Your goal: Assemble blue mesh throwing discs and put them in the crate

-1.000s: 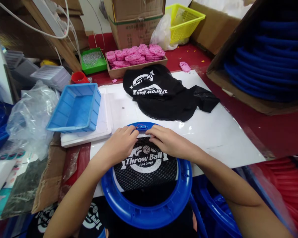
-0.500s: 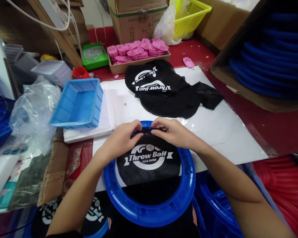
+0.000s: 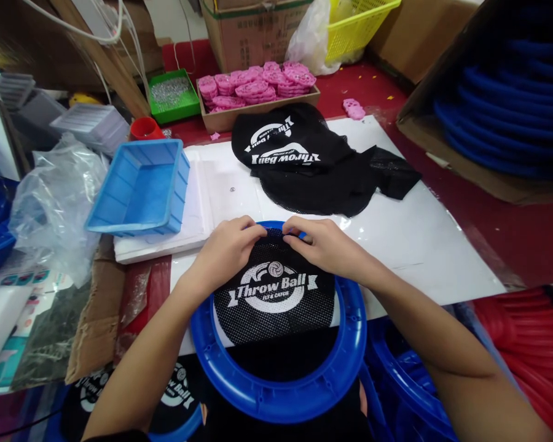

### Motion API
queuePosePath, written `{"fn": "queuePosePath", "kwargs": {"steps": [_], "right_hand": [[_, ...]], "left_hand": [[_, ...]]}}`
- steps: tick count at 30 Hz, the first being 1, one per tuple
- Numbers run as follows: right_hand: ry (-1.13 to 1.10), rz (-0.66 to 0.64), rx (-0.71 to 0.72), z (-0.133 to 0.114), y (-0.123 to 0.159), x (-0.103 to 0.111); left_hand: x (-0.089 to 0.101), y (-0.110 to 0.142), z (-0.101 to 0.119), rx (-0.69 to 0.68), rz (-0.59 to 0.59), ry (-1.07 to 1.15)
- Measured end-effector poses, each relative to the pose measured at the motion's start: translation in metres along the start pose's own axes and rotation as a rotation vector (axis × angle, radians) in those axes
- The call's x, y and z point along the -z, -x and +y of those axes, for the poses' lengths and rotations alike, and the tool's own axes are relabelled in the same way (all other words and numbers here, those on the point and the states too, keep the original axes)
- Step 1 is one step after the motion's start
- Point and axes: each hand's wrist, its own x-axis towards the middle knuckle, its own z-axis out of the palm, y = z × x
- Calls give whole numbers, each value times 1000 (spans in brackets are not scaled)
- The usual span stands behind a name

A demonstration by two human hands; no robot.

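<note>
A black mesh net (image 3: 276, 319) printed "Throw Ball" in white lies across a round blue plastic ring (image 3: 281, 402). The ring rests partly over the table's near edge and partly toward my body. My left hand (image 3: 230, 245) pinches the net's far edge at the top of the ring, thumb and forefinger together. Close by on the right, my right hand (image 3: 320, 242) pinches the same edge, with a short gap between the two hands. Just beyond lie several more black nets (image 3: 313, 166), loosely heaped on the white board (image 3: 424, 239).
A blue bin (image 3: 141, 193) stands at left on white foam. Behind are a green tray (image 3: 172, 98) of small metal pieces and a cardboard tray (image 3: 262, 110) of pink parts. Blue rings (image 3: 511, 123) fill a carton at right; red tubing (image 3: 529, 344) lies below it.
Both hands have pressed the net's edge slightly farther out over the ring's top, and the folded edge between them now lies flatter. The view has shifted a little.
</note>
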Motion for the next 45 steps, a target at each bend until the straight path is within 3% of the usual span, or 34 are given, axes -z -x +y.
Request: {"fn": "queuePosePath", "kwargs": {"steps": [9, 45], "right_hand": [[72, -8, 61, 2, 4, 0], [202, -34, 54, 2, 9, -2]], "left_hand": [[-5, 1, 0, -114, -67, -226], [-6, 1, 1, -121, -121, -333]]}}
